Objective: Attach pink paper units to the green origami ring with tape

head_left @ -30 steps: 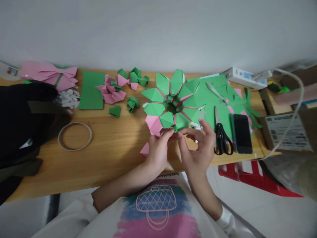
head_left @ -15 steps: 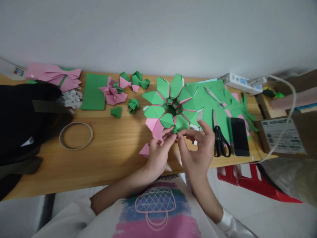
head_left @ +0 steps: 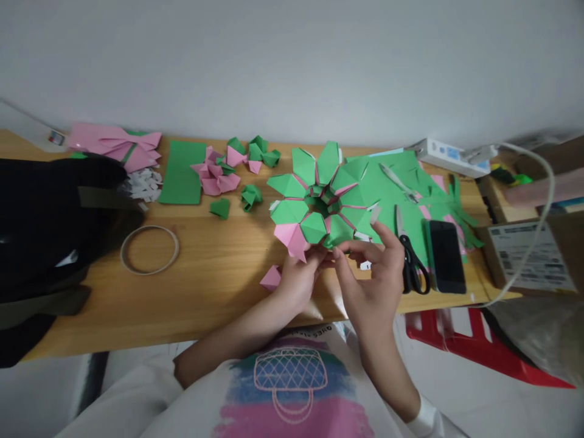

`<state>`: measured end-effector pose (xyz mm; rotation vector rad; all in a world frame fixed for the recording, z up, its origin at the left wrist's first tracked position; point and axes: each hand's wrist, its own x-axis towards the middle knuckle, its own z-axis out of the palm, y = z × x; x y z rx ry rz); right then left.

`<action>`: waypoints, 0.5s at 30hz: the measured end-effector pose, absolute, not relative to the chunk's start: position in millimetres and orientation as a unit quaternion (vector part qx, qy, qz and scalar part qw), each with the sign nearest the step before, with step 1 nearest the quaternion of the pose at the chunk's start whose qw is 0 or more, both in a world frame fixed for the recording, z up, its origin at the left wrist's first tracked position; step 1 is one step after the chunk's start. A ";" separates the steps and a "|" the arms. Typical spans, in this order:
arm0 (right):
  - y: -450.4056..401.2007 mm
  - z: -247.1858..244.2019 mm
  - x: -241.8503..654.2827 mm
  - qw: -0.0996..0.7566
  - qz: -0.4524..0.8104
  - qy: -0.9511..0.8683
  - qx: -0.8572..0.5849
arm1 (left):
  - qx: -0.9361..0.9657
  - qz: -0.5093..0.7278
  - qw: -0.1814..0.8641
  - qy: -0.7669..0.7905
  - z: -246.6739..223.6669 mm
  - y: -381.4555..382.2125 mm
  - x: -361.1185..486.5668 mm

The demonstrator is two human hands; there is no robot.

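Observation:
A ring-shaped folded-paper flower, green petals with pink edges between them, lies in front of me around a dark central hole. One pink paper piece sticks out at its near left side. My left hand is closed at the flower's near edge, its fingertips partly hidden under the paper. My right hand pinches the near green petal with thumb and index finger, the other fingers raised. A small whitish strip shows at a raised fingertip. On the table by my left wrist lies a loose pink folded piece.
Black scissors and a phone lie to the right, near green sheets and scraps. Leftward are a tape ring, folded pink and green pieces, a green sheet and a black bag. A power strip stands at the back right.
The view has shifted slightly, so everything sits a little further right. My left hand has turned and its fingers reach further under the flower's near edge; my right hand keeps its pinch.

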<state>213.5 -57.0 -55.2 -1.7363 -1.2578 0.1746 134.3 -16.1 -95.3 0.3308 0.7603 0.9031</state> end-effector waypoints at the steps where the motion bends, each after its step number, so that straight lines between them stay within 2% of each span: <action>1: -56.9 -54.9 215.3 0.475 0.065 -0.517 -0.709 | 0.150 0.420 0.822 0.355 -94.5 -14.4 134.4; 9: -58.4 -49.8 234.7 0.452 0.087 -0.561 -0.688 | 0.167 0.359 0.849 0.349 -94.6 -5.7 135.1; 15: -60.0 -46.2 243.7 0.423 0.089 -0.595 -0.678 | 0.229 0.339 0.828 0.385 -94.3 1.3 133.3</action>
